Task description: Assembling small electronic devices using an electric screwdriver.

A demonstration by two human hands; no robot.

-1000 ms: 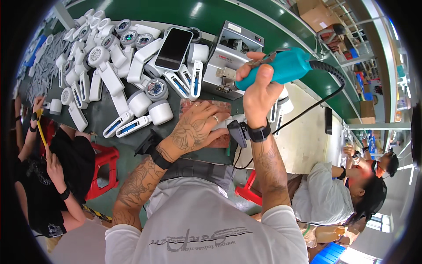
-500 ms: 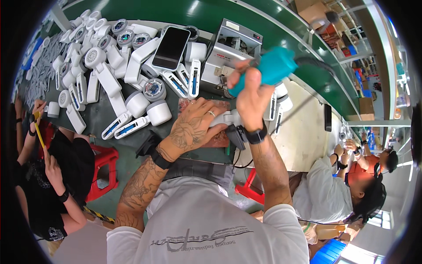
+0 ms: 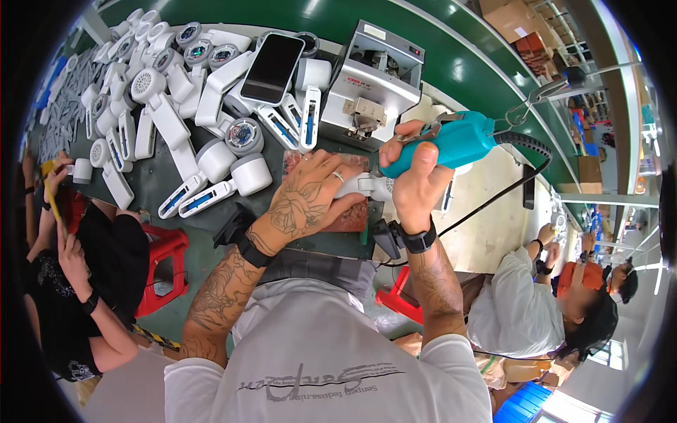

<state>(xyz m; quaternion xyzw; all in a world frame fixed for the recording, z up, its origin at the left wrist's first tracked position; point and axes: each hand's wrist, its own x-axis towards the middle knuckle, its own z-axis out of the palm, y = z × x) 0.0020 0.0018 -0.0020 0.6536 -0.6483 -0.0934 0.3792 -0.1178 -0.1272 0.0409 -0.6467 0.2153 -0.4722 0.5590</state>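
At centre, the right hand [image 3: 417, 176] curls round a teal tool [image 3: 455, 143]; left hand [image 3: 310, 192] clasps a white device [image 3: 362, 185], mostly hidden underneath

Beyond the left grip [image 3: 310, 194] and slightly left of it, a phone [image 3: 273, 68] lies with its dark screen up. Farther beyond, a green panel [image 3: 282, 10] runs behind the bench [image 3: 486, 233]. Well to the left of that grip sits a person in black [image 3: 106, 282], holding something yellow [image 3: 55, 208], with a red stool [image 3: 166, 264] alongside. To the right of the right grip [image 3: 417, 169], a small dark slab [image 3: 528, 187] rests on the bench's pale part; farther right and nearer the viewer is a person in a white shirt [image 3: 515, 310], and past them someone in orange [image 3: 585, 275]. Another red stool [image 3: 400, 299] stands below the right grip, a blue crate [image 3: 525, 403] lower right. Cardboard boxes [image 3: 515, 21] sit far beyond it, up right.
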